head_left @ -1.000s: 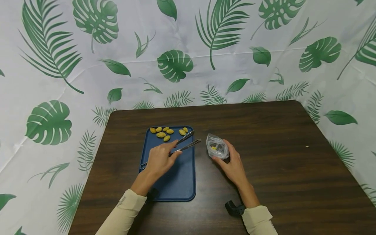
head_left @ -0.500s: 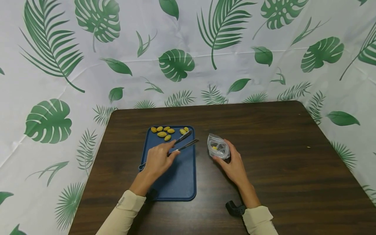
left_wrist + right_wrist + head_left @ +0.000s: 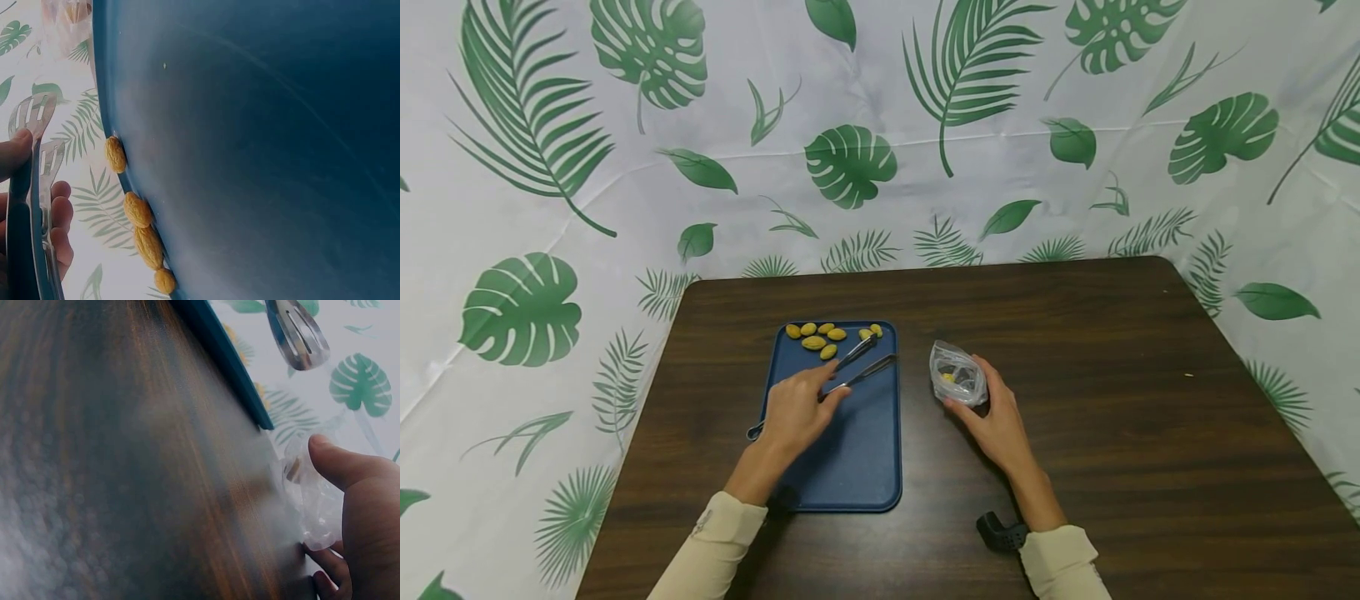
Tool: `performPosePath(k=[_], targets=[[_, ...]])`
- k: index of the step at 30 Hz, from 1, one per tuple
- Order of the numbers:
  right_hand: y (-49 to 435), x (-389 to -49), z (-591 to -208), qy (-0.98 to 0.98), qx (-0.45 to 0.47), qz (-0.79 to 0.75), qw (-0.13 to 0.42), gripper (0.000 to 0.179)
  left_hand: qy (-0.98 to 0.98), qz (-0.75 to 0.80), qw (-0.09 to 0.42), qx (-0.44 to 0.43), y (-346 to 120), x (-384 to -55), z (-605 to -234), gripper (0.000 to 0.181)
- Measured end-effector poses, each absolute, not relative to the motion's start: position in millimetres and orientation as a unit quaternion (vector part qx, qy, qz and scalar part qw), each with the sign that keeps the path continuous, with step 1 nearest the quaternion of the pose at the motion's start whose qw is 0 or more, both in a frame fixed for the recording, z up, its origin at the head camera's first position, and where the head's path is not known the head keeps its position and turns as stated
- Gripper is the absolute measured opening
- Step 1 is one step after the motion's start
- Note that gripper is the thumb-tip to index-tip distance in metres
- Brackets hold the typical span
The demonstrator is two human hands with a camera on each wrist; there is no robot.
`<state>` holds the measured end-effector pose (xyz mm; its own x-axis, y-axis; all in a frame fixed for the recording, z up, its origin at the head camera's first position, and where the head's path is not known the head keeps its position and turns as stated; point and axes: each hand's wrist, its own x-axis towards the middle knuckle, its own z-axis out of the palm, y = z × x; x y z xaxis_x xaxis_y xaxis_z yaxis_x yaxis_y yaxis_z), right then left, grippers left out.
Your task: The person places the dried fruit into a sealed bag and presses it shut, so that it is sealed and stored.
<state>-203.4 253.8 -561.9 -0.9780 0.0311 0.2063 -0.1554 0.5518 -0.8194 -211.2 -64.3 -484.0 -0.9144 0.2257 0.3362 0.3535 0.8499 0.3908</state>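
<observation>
My left hand (image 3: 793, 412) grips a pair of metal tongs (image 3: 871, 369) over the blue tray (image 3: 853, 467). The arms of the tongs stand apart, with nothing between them. Their slotted ends (image 3: 40, 112) show in the left wrist view. Several yellow, wrinkled oval pieces (image 3: 812, 342) lie along the tray's far edge, two of them near the upper tong tip at the far right corner. Right of the tray, my right hand (image 3: 1000, 425) holds a clear plastic bag (image 3: 942, 360) by its side, thumb and fingers around it. Something yellow shows inside the bag's open mouth.
The dark wooden table (image 3: 1112, 375) extends widely to the right and behind the tray. A leaf-patterned cloth (image 3: 850, 233) hangs behind it. A black wrist strap (image 3: 1000, 533) sits on my right wrist. A tiny pale speck (image 3: 1188, 375) lies on the table's right side.
My left hand and the tongs have drifted left and slightly toward me, so the tong tips now lie over the tray. The right hand and bag have stayed put.
</observation>
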Motion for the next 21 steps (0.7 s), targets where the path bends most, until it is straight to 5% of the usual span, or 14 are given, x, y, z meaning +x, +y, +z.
performPosePath(k=[21], targets=[[254.1, -202.7, -561.6, -0.881, 0.022, 0.467, 0.079, 0.088, -0.953, -0.228, 0.146, -0.137, -77.8, -214.3, -483.5, 0.048]])
